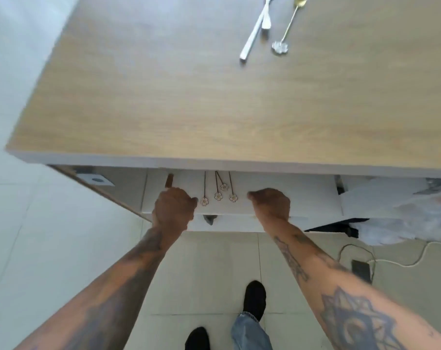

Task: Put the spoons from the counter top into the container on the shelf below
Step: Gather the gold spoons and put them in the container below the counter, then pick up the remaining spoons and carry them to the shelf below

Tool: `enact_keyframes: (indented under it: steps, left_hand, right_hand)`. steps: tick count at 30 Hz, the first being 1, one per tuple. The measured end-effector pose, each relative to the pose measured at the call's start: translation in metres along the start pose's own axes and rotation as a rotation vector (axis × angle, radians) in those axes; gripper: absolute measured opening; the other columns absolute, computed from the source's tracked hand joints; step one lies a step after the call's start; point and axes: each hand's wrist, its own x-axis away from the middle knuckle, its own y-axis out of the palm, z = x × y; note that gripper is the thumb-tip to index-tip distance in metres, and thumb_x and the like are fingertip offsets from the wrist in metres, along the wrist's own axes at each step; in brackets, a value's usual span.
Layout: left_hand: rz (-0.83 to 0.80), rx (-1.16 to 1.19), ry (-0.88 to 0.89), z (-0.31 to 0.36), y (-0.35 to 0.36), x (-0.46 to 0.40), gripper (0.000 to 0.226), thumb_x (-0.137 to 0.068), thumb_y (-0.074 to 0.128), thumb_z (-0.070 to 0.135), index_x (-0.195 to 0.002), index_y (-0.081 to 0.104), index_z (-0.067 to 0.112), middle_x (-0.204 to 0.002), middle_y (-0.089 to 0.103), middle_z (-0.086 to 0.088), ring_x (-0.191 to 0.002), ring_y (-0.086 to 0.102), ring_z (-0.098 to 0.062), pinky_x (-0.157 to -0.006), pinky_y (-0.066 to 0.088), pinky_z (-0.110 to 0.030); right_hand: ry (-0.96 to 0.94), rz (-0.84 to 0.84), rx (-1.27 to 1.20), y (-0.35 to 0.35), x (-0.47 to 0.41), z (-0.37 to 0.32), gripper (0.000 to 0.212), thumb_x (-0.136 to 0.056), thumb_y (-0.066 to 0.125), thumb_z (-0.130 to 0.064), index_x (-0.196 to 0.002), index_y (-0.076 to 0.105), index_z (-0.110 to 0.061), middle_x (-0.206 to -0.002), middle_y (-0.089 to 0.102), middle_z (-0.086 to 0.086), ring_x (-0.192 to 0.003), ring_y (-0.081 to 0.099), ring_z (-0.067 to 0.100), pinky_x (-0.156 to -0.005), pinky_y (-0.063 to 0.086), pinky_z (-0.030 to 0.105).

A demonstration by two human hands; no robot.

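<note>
On the wooden counter top (pixel 189 97), far right, lie two crossed silver spoons (pixel 254 31) and a thin gold spoon (pixel 288 21) with a flower-shaped end. On the shelf below stands a white container (pixel 302 198), partly hidden under the counter's edge. It holds several thin spoons with flower ends (pixel 218 195). My left hand (pixel 174 210) and my right hand (pixel 270 203) are both closed over the container's front rim, either side of the flower spoons. A brown handle (pixel 169 180) pokes out just beyond my left knuckles; I cannot tell whether it touches my hand.
A crumpled clear plastic bag (pixel 416 210) fills the shelf to the right of the container. On the tiled floor at the right are a white cable and a black device (pixel 361 267). A wooden side panel (pixel 100 190) bounds the shelf on the left. My feet (pixel 254 299) are below.
</note>
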Motion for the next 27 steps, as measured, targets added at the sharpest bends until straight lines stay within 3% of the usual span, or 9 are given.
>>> enact_keyframes:
  steps: [4,6,8,11,13,15,21,23,27]
  left_hand:
    - [-0.075,0.009,0.023,0.000,-0.051,0.070,0.022,-0.095,0.063,0.034,-0.082,0.074,0.022,-0.061,0.073,0.005,-0.051,0.073,-0.014,-0.046,0.056,-0.019]
    - [-0.161,-0.016,0.034,0.008,-0.080,0.103,0.018,-0.092,0.061,0.038,-0.087,0.075,0.028,-0.081,0.077,0.010,-0.077,0.077,-0.010,-0.069,0.059,-0.017]
    - [-0.259,0.041,0.087,0.014,-0.109,0.133,0.019,-0.093,0.060,0.031,-0.078,0.070,0.032,-0.090,0.068,0.009,-0.104,0.069,-0.013,-0.096,0.049,-0.016]
    - [-0.382,0.123,0.186,0.033,-0.153,0.165,0.036,-0.092,0.066,0.020,-0.061,0.071,0.037,-0.078,0.067,0.009,-0.112,0.070,-0.019,-0.104,0.048,-0.023]
    - [-0.309,0.128,0.265,0.049,-0.186,0.172,0.022,-0.082,0.072,0.027,-0.060,0.078,0.026,-0.071,0.076,0.006,-0.082,0.075,-0.006,-0.088,0.056,-0.022]
    - [-0.202,0.131,0.328,0.065,-0.215,0.174,0.017,-0.082,0.070,0.027,-0.069,0.077,0.019,-0.065,0.075,0.002,-0.056,0.067,-0.004,-0.064,0.058,-0.022]
    - [0.023,0.140,0.394,0.133,-0.259,0.149,0.015,-0.087,0.065,0.019,-0.083,0.079,0.014,-0.071,0.072,-0.001,-0.053,0.062,-0.009,-0.045,0.044,-0.015]
    - [0.049,0.141,0.390,0.161,-0.262,0.133,0.017,-0.087,0.065,0.017,-0.087,0.081,0.011,-0.074,0.074,-0.008,-0.060,0.065,-0.016,-0.049,0.045,-0.016]
    - [0.096,0.128,0.376,0.219,-0.252,0.087,0.024,-0.087,0.062,0.017,-0.098,0.082,0.010,-0.097,0.081,-0.015,-0.091,0.076,-0.027,-0.080,0.057,-0.031]
  right_hand:
    - [0.012,-0.028,-0.048,-0.056,0.078,0.012,0.030,-0.094,0.051,-0.034,-0.081,0.069,-0.014,-0.099,0.074,0.005,-0.105,0.066,0.024,-0.079,0.045,0.026]
    - [0.080,-0.028,-0.244,-0.090,0.117,0.010,0.021,-0.092,0.058,-0.038,-0.087,0.070,-0.023,-0.114,0.073,0.004,-0.110,0.063,0.023,-0.090,0.045,0.028]
    - [0.096,-0.042,-0.347,-0.124,0.153,0.009,0.020,-0.092,0.060,-0.040,-0.098,0.070,-0.024,-0.120,0.069,0.003,-0.108,0.059,0.022,-0.099,0.040,0.026]
    - [0.065,-0.016,-0.362,-0.165,0.195,0.012,0.023,-0.091,0.061,-0.045,-0.094,0.067,-0.023,-0.095,0.068,-0.008,-0.086,0.061,0.011,-0.076,0.042,0.018]
    - [0.036,0.081,-0.397,-0.190,0.209,0.008,0.022,-0.088,0.066,-0.044,-0.084,0.070,-0.023,-0.082,0.070,-0.008,-0.078,0.064,0.007,-0.063,0.042,0.018]
    - [-0.002,0.158,-0.429,-0.212,0.215,0.000,0.022,-0.089,0.065,-0.044,-0.078,0.068,-0.024,-0.081,0.070,-0.005,-0.081,0.064,0.014,-0.069,0.043,0.025]
    - [-0.120,0.251,-0.425,-0.253,0.178,-0.066,0.029,-0.089,0.064,-0.036,-0.066,0.064,-0.019,-0.063,0.064,0.003,-0.073,0.063,0.025,-0.063,0.040,0.030]
    - [-0.131,0.247,-0.443,-0.258,0.156,-0.090,0.025,-0.088,0.065,-0.034,-0.068,0.067,-0.018,-0.063,0.063,0.005,-0.074,0.064,0.026,-0.064,0.041,0.029]
    - [-0.108,0.217,-0.399,-0.266,0.099,-0.135,0.021,-0.084,0.064,-0.031,-0.078,0.074,-0.014,-0.081,0.071,0.012,-0.084,0.067,0.029,-0.065,0.042,0.025]
